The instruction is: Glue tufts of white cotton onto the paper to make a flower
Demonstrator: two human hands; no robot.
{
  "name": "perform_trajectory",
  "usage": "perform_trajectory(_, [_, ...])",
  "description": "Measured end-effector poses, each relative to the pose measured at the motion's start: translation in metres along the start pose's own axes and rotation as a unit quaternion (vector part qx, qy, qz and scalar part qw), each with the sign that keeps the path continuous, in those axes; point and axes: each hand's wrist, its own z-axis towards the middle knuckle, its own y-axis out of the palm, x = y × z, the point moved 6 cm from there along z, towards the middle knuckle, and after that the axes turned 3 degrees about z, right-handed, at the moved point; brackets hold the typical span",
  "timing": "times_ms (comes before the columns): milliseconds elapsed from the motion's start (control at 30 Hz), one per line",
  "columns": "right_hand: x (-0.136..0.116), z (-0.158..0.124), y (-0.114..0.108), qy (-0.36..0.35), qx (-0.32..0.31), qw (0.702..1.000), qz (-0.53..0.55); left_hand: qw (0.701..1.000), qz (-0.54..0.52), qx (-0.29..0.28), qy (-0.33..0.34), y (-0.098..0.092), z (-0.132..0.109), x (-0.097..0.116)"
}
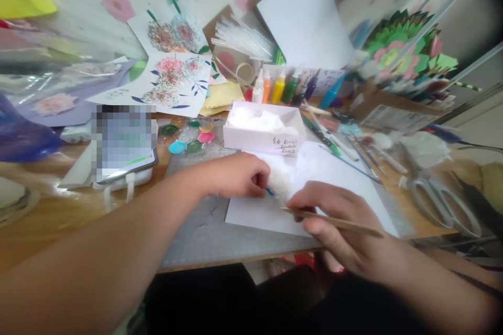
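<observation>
My left hand [245, 175] is closed, its fingers curled down at the edge of a loose white heap [281, 172] on white paper [255, 214]. What those fingers hold, if anything, is hidden. A small blue mark [270, 191] shows on the paper beside them. In my right hand [341, 212] a thin wooden stick [349, 225] is gripped, its tip pointing left near the heap. Just behind the heap stands a white box [251, 140] filled with white, powdery or fluffy material [255, 119].
Paint pots [193, 146] and a phone [126, 141] stand left of the box. Paint bottles [278, 88] line the back. Large scissors [440, 199] and brushes [369, 154] lie at right. A grey mat [188, 241] reaches the table's front edge.
</observation>
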Motion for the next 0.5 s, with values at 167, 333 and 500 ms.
perform_trajectory(167, [0.004,-0.012,0.024,-0.069,0.038,0.995,-0.064,0.999,-0.009,0.038,-0.013,-0.001,0.002,-0.004])
perform_trajectory(333, [0.004,-0.011,0.031,-0.115,0.037,0.987,-0.103,0.998,-0.004,0.060,-0.025,-0.002,0.004,-0.007])
perform_trajectory(500, [0.005,-0.008,0.035,-0.107,0.038,0.986,-0.119,0.997,-0.004,0.067,-0.026,-0.002,0.005,-0.008])
